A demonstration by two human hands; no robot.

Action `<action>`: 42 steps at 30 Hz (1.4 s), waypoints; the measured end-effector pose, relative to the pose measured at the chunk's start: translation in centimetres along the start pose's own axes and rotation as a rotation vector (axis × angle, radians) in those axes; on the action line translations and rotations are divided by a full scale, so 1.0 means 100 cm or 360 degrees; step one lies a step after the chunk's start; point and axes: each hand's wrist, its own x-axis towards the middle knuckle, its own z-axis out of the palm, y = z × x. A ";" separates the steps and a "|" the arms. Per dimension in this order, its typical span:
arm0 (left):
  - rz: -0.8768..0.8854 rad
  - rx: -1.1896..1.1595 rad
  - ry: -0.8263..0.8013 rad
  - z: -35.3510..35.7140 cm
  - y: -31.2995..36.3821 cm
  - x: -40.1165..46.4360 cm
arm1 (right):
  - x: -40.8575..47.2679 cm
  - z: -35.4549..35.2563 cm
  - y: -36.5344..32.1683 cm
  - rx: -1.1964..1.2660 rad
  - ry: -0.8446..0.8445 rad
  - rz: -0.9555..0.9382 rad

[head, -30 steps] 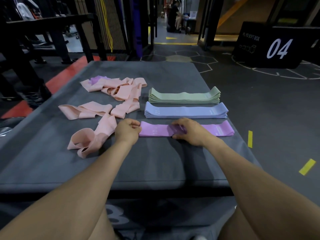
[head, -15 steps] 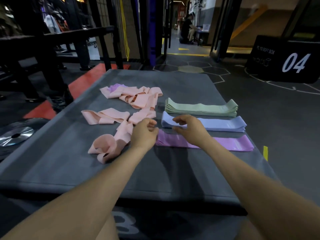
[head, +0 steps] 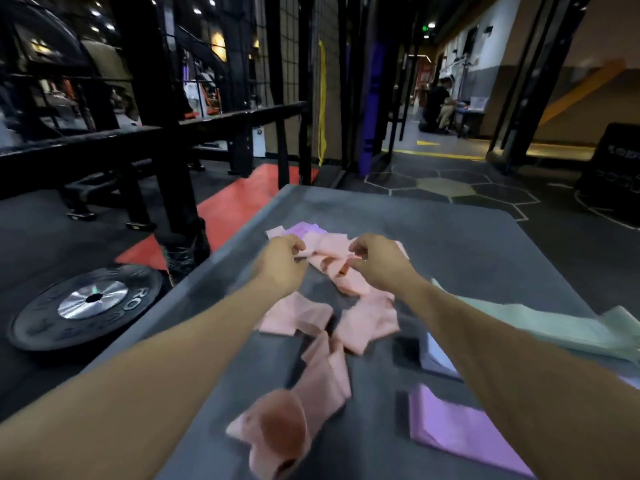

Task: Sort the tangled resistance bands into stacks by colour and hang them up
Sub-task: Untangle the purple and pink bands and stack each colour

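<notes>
Pink resistance bands (head: 346,278) lie tangled on the grey padded table (head: 485,244). A purple band (head: 306,229) peeks out at the tangle's far end. My left hand (head: 282,259) and my right hand (head: 375,259) are both at the far clump, fingers curled and pinching pink band material. More loose pink bands (head: 298,407) trail toward me. To the right lie the green stack (head: 540,320), part of the blue stack (head: 438,358) under my right forearm, and the purple stack (head: 457,427). The frame is motion-blurred.
A black weight plate (head: 86,303) lies on the floor left of the table. Black rack posts and a rail (head: 166,133) stand to the left and behind. A person (head: 436,105) sits far down the corridor. A black box (head: 613,164) stands at right.
Both hands left the purple stack and reached forward to the far pink clump, now pinching it. The camera swung left and forward, so the sorted stacks sit at the right edge.
</notes>
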 end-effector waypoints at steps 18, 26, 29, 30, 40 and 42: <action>-0.0291 0.0000 0.0232 0.061 -0.062 0.142 | 0.114 0.068 0.034 -0.0195 -0.0121 -0.0076; 0.0025 -0.0287 0.0253 -0.014 0.003 0.106 | 0.078 0.016 -0.008 -0.0032 -0.0053 -0.0095; 0.0203 -0.0395 0.0242 -0.056 0.043 0.079 | 0.054 -0.013 -0.037 0.0079 0.0044 -0.0071; 0.0253 -0.0455 0.0242 -0.069 0.054 0.070 | 0.045 -0.023 -0.046 0.0122 0.0075 -0.0072; 0.0213 -0.1293 0.0067 -0.148 0.130 -0.049 | -0.058 -0.081 -0.108 0.0587 0.0180 -0.0052; 0.0097 -0.1470 0.0016 -0.146 0.128 -0.072 | -0.082 -0.085 -0.109 0.0646 0.0221 -0.0035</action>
